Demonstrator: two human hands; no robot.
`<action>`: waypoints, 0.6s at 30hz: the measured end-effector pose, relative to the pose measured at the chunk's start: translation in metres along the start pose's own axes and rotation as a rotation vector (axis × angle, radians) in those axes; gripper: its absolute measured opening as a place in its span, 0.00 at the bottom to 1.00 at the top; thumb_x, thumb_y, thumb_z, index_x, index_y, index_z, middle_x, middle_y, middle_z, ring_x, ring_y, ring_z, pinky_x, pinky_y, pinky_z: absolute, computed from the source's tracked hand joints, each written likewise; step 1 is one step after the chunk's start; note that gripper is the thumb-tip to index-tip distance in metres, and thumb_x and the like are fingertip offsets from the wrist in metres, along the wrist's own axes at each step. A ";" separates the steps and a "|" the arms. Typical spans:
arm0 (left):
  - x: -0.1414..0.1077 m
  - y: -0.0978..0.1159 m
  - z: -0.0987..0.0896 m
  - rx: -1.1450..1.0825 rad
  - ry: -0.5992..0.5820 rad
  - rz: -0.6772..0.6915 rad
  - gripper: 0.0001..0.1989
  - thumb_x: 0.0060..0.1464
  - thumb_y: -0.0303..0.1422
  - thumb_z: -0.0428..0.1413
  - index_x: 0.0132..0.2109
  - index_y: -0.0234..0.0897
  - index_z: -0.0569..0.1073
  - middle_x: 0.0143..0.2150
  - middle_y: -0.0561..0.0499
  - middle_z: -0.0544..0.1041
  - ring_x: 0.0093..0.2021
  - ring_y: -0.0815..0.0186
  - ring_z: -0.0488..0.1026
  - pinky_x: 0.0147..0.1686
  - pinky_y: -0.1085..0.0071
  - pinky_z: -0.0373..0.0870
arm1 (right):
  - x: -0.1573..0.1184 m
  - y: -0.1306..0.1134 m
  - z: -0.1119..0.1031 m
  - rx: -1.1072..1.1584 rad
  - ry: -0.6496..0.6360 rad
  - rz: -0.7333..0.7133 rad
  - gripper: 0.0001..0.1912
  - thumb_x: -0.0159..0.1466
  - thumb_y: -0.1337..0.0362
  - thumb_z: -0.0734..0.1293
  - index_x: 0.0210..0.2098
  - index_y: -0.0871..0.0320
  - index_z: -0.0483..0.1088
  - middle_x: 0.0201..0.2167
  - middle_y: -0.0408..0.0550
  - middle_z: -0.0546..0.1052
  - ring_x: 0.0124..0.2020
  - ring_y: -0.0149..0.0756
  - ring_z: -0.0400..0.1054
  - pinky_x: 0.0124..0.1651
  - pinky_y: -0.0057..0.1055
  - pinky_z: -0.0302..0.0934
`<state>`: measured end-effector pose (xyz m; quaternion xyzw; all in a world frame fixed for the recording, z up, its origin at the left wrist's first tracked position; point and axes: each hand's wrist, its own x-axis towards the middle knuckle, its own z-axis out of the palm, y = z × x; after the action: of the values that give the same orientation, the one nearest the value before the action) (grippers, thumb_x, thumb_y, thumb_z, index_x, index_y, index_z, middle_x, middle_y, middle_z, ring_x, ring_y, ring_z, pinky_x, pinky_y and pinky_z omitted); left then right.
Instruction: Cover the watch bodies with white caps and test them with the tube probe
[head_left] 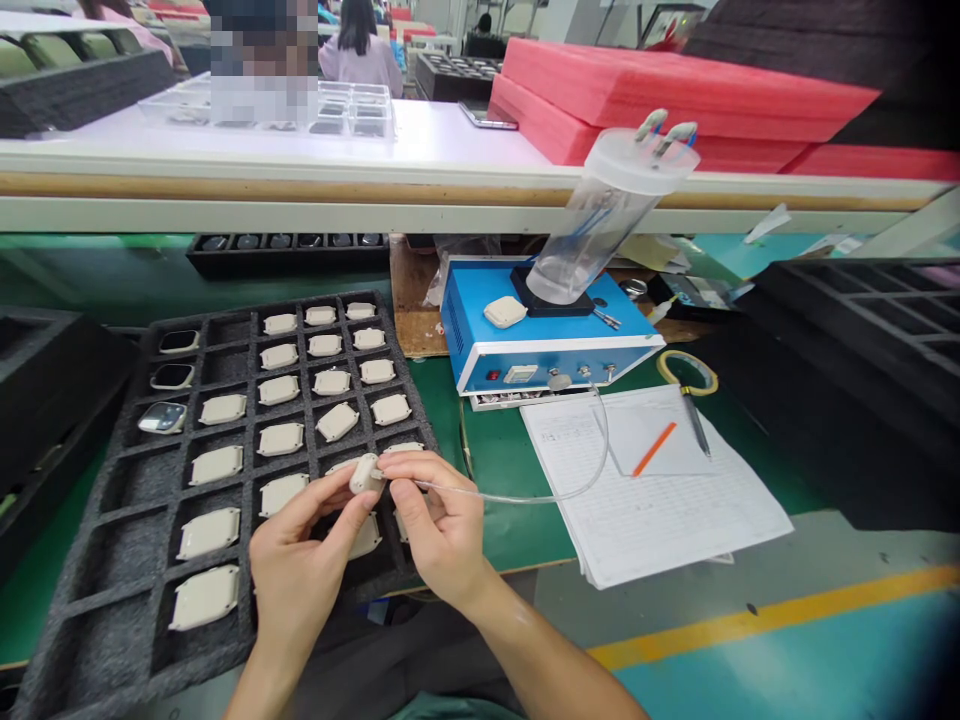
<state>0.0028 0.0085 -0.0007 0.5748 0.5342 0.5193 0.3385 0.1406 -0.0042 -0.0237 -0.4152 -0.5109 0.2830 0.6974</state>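
Bare forearms [529, 630] reached up from the lower edge. The left hand [304, 550] gripped a cream watch case [364, 474] edge-on between thumb and fingers, above a black foam tray [127, 550]; the right hand [442, 525], just beside it, pinched the end of a clear tube [517, 498] at the case. Other cream cases [208, 598] filled many compartments on the green worktop [499, 535]. The tube curved over written sheets [660, 520] to a blue control box [480, 345].

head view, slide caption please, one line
Left hand holding a beige case, right hand a clear thin tube, above a dark foam tray.
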 end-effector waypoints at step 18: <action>-0.006 0.003 -0.002 0.072 -0.026 0.051 0.11 0.53 0.36 0.69 0.44 0.42 0.87 0.39 0.50 0.88 0.33 0.60 0.85 0.37 0.69 0.84 | -0.006 0.001 -0.003 0.009 -0.026 0.019 0.09 0.71 0.67 0.67 0.43 0.53 0.80 0.43 0.50 0.85 0.46 0.40 0.81 0.52 0.39 0.76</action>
<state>0.0020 0.0018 0.0008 0.6067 0.5334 0.5007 0.3110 0.1414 -0.0090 -0.0282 -0.4133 -0.5148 0.2974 0.6897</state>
